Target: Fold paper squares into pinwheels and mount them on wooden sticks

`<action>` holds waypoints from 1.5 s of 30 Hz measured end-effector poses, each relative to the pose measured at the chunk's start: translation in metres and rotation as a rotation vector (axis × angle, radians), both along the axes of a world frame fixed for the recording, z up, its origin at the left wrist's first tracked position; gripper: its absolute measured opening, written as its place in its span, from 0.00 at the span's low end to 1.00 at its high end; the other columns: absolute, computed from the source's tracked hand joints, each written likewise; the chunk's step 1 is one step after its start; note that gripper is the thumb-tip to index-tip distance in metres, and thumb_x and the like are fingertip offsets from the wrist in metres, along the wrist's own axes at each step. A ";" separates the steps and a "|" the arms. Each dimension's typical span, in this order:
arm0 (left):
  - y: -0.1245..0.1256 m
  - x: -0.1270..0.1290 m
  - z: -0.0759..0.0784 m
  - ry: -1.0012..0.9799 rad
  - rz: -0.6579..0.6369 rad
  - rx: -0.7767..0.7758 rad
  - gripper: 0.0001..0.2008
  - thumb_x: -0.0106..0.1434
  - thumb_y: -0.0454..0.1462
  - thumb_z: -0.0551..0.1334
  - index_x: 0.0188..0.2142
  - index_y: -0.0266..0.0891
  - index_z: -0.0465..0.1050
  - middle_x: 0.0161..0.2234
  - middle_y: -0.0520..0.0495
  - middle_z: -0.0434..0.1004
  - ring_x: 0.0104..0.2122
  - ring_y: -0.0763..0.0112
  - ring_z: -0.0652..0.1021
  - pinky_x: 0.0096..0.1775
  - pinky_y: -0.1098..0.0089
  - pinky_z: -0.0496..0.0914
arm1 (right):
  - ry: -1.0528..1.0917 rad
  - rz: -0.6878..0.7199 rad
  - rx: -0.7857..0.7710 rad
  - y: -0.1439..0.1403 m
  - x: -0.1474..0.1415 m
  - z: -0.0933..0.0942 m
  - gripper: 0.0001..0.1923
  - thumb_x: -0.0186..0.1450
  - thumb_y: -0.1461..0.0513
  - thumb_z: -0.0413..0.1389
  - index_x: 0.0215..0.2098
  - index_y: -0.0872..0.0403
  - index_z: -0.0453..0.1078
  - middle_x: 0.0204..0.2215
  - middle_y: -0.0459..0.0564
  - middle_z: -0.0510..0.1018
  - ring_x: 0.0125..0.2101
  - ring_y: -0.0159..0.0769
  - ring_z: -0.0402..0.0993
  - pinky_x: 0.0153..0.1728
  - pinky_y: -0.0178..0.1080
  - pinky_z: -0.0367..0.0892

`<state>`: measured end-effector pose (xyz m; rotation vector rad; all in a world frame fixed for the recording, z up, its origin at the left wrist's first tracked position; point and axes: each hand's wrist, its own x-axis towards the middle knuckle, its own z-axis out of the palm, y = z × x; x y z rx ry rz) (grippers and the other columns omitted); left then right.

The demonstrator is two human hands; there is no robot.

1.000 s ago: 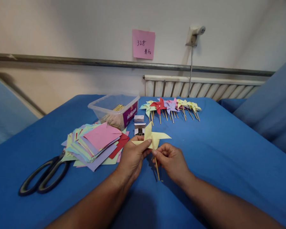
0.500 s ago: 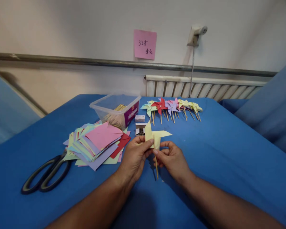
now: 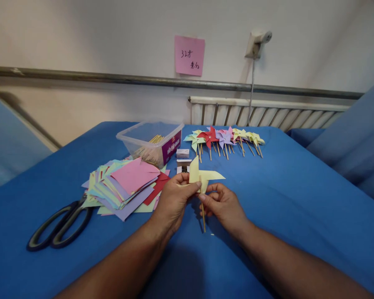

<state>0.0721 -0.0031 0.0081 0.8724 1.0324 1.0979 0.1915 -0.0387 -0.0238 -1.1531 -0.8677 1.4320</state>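
Observation:
A pale yellow paper pinwheel (image 3: 202, 174) on a thin wooden stick (image 3: 203, 218) is held upright just above the blue table (image 3: 283, 199). My left hand (image 3: 174, 201) pinches the pinwheel's left blade and centre with thumb and fingers. My right hand (image 3: 222, 203) grips the stick right below the paper, thumb against it. The stick's lower end hangs near the cloth between my wrists.
A fanned stack of coloured paper squares (image 3: 127, 185) lies to the left, with black scissors (image 3: 57, 228) beyond it. A clear plastic box of sticks (image 3: 151, 143) and two small boxes (image 3: 183, 160) stand behind. A row of finished pinwheels (image 3: 224, 139) lies at the back.
Both hands have lifted the pinwheel slightly up and away from me. The left blade is now mostly hidden by my left fingers.

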 end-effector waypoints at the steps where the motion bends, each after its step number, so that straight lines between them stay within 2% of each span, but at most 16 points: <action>1: 0.000 0.000 0.000 0.008 0.003 0.005 0.15 0.44 0.35 0.71 0.32 0.35 0.71 0.27 0.49 0.77 0.25 0.72 0.76 0.31 0.71 0.70 | 0.004 -0.009 0.016 0.000 0.000 0.000 0.25 0.48 0.50 0.67 0.33 0.54 0.62 0.17 0.43 0.75 0.16 0.31 0.70 0.20 0.33 0.63; 5: -0.001 0.002 0.002 0.067 -0.008 0.013 0.15 0.44 0.34 0.71 0.33 0.35 0.71 0.29 0.48 0.79 0.26 0.70 0.78 0.32 0.70 0.71 | 0.061 -0.160 0.147 0.003 0.008 0.003 0.23 0.48 0.56 0.68 0.38 0.54 0.68 0.34 0.50 0.80 0.33 0.36 0.76 0.34 0.37 0.70; 7: -0.002 0.003 0.005 0.105 -0.040 0.007 0.15 0.44 0.34 0.71 0.32 0.35 0.71 0.28 0.48 0.79 0.25 0.71 0.77 0.31 0.70 0.71 | 0.062 -0.201 0.165 0.005 0.014 0.005 0.23 0.49 0.56 0.68 0.41 0.52 0.69 0.36 0.49 0.80 0.36 0.36 0.76 0.39 0.38 0.69; 10: -0.004 0.004 0.008 0.181 -0.090 0.001 0.14 0.44 0.34 0.71 0.30 0.36 0.71 0.26 0.48 0.79 0.24 0.71 0.77 0.29 0.72 0.70 | -0.022 -0.154 0.156 0.008 0.023 0.005 0.18 0.52 0.55 0.66 0.38 0.54 0.73 0.30 0.46 0.79 0.29 0.33 0.73 0.34 0.36 0.67; 15: -0.007 0.004 0.009 0.233 -0.122 0.013 0.14 0.45 0.35 0.71 0.30 0.37 0.70 0.25 0.51 0.79 0.24 0.72 0.77 0.29 0.73 0.71 | -0.143 -0.097 0.118 0.010 0.027 0.005 0.16 0.50 0.55 0.66 0.29 0.57 0.73 0.21 0.43 0.74 0.21 0.28 0.65 0.26 0.33 0.60; 20: -0.008 0.004 0.008 0.256 -0.129 0.032 0.13 0.45 0.35 0.71 0.29 0.37 0.69 0.23 0.53 0.77 0.21 0.76 0.75 0.27 0.75 0.68 | -0.224 -0.035 0.150 0.012 0.031 0.005 0.14 0.52 0.54 0.64 0.26 0.56 0.71 0.19 0.41 0.71 0.20 0.27 0.62 0.24 0.32 0.57; 26: -0.008 0.004 0.008 0.256 -0.114 0.052 0.13 0.44 0.34 0.70 0.29 0.36 0.70 0.23 0.53 0.76 0.22 0.77 0.74 0.26 0.77 0.67 | -0.305 -0.045 0.179 0.014 0.031 0.004 0.12 0.53 0.55 0.62 0.27 0.56 0.71 0.19 0.41 0.71 0.20 0.27 0.61 0.24 0.32 0.57; 34: -0.008 0.005 0.007 0.262 -0.104 0.055 0.14 0.44 0.34 0.70 0.30 0.36 0.69 0.23 0.52 0.75 0.22 0.76 0.74 0.26 0.76 0.67 | -0.260 -0.051 0.171 0.011 0.027 0.008 0.12 0.52 0.56 0.62 0.25 0.56 0.69 0.18 0.41 0.68 0.20 0.26 0.59 0.23 0.32 0.56; 45: -0.007 0.003 0.007 0.255 -0.111 0.023 0.15 0.45 0.38 0.71 0.30 0.36 0.70 0.24 0.52 0.74 0.22 0.75 0.74 0.27 0.74 0.68 | -0.129 -0.059 0.127 0.013 0.025 0.000 0.14 0.52 0.55 0.64 0.26 0.56 0.68 0.19 0.41 0.70 0.21 0.28 0.61 0.25 0.33 0.57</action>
